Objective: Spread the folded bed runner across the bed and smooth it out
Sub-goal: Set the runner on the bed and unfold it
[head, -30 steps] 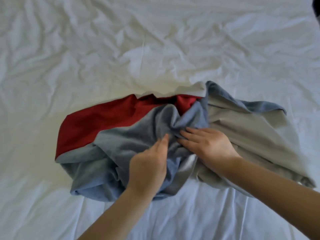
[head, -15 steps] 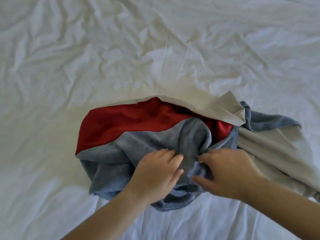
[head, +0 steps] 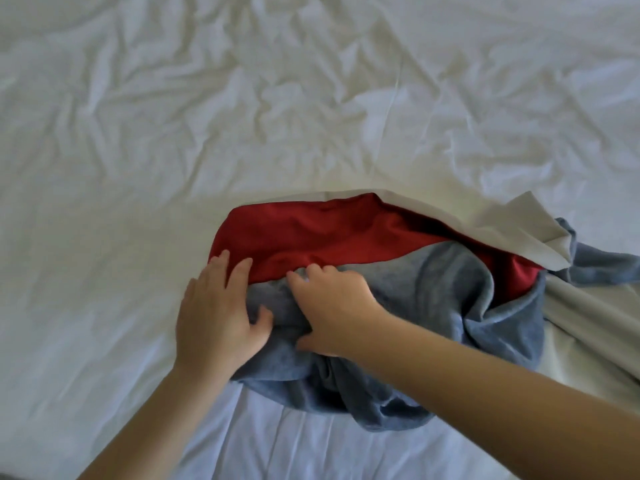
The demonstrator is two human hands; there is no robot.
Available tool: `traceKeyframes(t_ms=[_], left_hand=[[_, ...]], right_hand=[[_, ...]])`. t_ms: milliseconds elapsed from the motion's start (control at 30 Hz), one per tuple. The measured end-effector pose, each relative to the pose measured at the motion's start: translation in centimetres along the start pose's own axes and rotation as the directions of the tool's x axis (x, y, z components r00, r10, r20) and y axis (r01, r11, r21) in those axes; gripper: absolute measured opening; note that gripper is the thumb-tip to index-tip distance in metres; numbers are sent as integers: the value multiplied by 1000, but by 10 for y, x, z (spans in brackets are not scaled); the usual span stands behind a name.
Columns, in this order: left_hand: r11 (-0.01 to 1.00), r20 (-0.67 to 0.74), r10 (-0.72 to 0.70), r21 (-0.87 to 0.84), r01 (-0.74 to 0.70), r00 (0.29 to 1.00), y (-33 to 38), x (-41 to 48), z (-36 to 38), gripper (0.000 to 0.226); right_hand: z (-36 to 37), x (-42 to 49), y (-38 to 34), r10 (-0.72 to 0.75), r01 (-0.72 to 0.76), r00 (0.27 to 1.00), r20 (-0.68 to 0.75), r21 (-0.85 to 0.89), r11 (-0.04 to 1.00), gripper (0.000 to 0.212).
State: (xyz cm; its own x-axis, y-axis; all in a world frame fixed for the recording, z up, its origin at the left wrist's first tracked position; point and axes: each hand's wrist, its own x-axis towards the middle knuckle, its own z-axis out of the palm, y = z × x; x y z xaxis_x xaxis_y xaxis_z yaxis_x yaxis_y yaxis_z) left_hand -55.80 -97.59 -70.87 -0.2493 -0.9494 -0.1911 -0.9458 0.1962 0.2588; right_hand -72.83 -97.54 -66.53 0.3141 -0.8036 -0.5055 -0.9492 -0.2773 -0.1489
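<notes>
Progress early: bed runner (head: 398,306) not yet spread. It sits as a crumpled heap on the white sheet (head: 173,133) of the bed, toward the near side and right of middle as you look down. No bed edge or corner shows, so its place against them can't be fixed. Red face, blue-grey plush and a pale lining are all tangled, the pale part trailing off toward the right of the view. Your left hand (head: 214,317) lies flat on the heap's left end, fingers straight over the red, thumb pressed into the blue; it clamps nothing. Your right hand (head: 332,306), just beside it, has its fingers curled into the blue plush at the seam with the red. It looks to be gripping a fold there, though the fingertips are buried. Done, by the look of it: the neat fold is broken open, no more. Left to do: find an end or long edge, draw the runner out straight across the bed, settle one face up, then sweep out the creases. Sheet beneath is heavily wrinkled and may show through.
</notes>
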Motion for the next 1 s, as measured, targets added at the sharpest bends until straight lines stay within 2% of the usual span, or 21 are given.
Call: traceKeyframes(t_ms=[67, 167, 200, 267, 300, 367, 433, 500, 600, 667, 733, 800, 933, 1000], left_hand=[[998, -4, 21, -67, -21, 1000, -8, -9, 10, 63], [984, -18, -30, -175, 26, 999, -17, -5, 21, 53], [979, -25, -42, -201, 36, 999, -18, 0, 21, 46], [974, -71, 21, -225, -37, 997, -19, 13, 17, 24], [970, -97, 70, -225, -91, 993, -19, 19, 14, 19], [960, -132, 155, -214, -181, 979, -19, 30, 5, 26], [956, -160, 217, -164, -243, 963, -24, 42, -4, 19], [956, -176, 254, -104, -275, 951, -31, 55, -14, 8], [950, -235, 291, -46, -309, 927, -39, 85, -38, 5], [949, -279, 300, -6, -314, 912, -43, 112, -55, 7], [956, -293, 286, 20, -293, 912, -45, 137, -66, 11], [966, -267, 255, 19, -259, 929, -44, 155, -68, 15], [983, -166, 180, 2, -183, 970, -42, 153, -54, 14], [988, -177, 126, -69, -140, 976, -44, 132, -45, 27]], right_hand=[[13, 9, -6, 64, -61, 997, 39, -54, 997, 68], [19, 16, -3, 62, -59, 997, 43, -57, 997, 39], [17, 17, -1, 40, -39, 999, 13, -52, 998, 31], [14, 19, -1, 10, -16, 996, -93, -67, 998, 26], [12, 21, -1, 23, -28, 996, -92, -55, 998, 23], [15, 27, 1, 31, -35, 997, -73, -50, 998, 16], [5, 31, 2, 69, -77, 993, -94, -79, 994, 20], [-5, 39, 5, 103, -113, 980, -170, -50, 992, 20], [-27, 57, 8, 116, -106, 945, -304, 51, 993, 2], [-45, 74, 11, 148, -146, 912, -381, 35, 989, 9], [-58, 91, 18, 205, -196, 896, -395, 63, 979, 14], [-62, 106, 25, 265, -248, 885, -384, 95, 964, 15], [-62, 117, 21, 346, -308, 905, -248, 179, 934, 17], [-70, 106, 6, 326, -271, 897, -300, 211, 939, 30]])
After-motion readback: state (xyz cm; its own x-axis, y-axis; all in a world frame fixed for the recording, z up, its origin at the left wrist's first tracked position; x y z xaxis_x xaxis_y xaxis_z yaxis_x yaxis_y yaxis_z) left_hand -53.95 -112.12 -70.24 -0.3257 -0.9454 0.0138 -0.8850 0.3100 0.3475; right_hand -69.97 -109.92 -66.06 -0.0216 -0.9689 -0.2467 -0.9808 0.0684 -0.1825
